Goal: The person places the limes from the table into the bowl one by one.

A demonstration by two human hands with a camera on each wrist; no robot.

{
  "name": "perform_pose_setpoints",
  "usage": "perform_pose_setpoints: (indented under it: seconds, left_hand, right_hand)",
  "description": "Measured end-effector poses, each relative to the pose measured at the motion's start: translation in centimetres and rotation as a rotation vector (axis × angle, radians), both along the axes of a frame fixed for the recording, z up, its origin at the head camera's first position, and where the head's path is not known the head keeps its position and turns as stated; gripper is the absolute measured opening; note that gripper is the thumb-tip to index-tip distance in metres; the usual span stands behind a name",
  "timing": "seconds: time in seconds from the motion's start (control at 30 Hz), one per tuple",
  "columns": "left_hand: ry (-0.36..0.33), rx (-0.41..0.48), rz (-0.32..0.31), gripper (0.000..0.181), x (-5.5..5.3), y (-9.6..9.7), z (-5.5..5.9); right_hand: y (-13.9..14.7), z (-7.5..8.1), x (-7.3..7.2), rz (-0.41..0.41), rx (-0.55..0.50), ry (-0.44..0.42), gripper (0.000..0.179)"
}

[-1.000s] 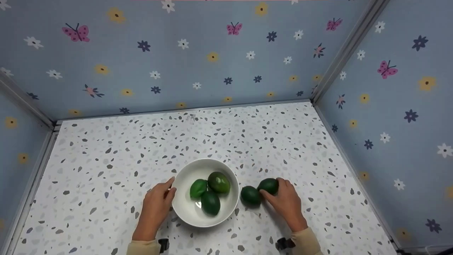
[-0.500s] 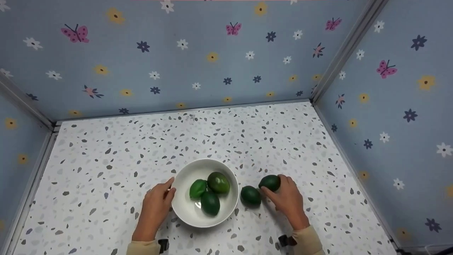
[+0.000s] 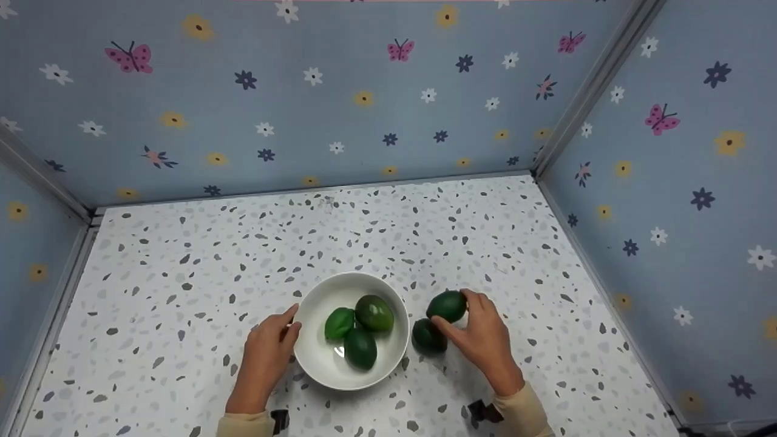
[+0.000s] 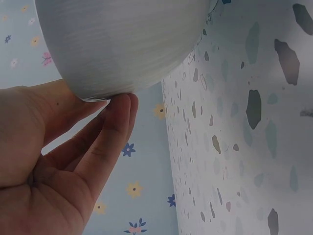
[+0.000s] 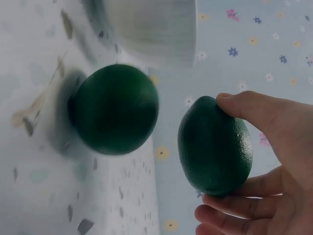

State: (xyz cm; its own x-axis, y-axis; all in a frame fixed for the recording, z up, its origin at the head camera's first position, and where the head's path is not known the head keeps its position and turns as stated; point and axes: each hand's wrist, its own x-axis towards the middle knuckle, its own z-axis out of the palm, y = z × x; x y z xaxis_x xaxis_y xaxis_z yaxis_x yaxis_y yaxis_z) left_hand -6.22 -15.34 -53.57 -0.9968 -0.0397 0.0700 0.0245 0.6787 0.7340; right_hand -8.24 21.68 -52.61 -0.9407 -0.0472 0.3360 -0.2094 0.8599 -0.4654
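Observation:
In the head view my right hand (image 3: 485,337) holds a dark green, oval avocado (image 3: 447,306) between thumb and fingers. The right wrist view shows this avocado (image 5: 213,147) raised off the table. Another avocado (image 3: 428,337) rests on the table beside it, partly covered by my right thumb. To their left stands a white bowl (image 3: 315,297) containing a bright green fruit (image 3: 340,323), an olive-green one (image 3: 375,313) and a dark green one (image 3: 360,349). My left hand (image 3: 266,352) holds the bowl's left rim; the left wrist view shows thumb and fingertips meeting at the bowl's edge (image 4: 122,44).
A white speckled table (image 3: 212,273) lies beneath everything. Blue panels with flowers and butterflies form a back wall (image 3: 340,73) and a right wall (image 3: 680,230); part of a left wall (image 3: 36,243) also shows.
My right hand has brought its avocado up and then leftward, so it now overlaps the loose avocado in the head view. The left hand and bowl have stayed put.

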Motion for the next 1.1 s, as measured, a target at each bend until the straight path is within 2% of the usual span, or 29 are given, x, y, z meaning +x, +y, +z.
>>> perform_pose_setpoints:
  seconds: [0.23, 0.6, 0.93, 1.1]
  left_hand:
    - [-0.003, -0.001, 0.009, 0.04, 0.1, 0.0, -0.1]
    - [-0.024, 0.018, 0.013, 0.04, 0.2, -0.1, 0.0]
    - [-0.017, 0.02, 0.01, 0.04, 0.1, 0.0, 0.0]
    - [-0.017, 0.012, 0.01, 0.04, 0.1, 0.0, 0.1]
  right_hand:
    - [-1.8, 1.1, 0.1, 0.056, -0.004, 0.024, 0.075]
    - [-5.2, 1.7, 0.7, 0.234, 0.025, -0.006, 0.079]
    - [-6.7, 0.3, 1.2, 0.367, 0.083, -0.007, 0.081]
    - [-6.7, -0.1, 1.1, 0.394, 0.097, 0.022, 0.083]
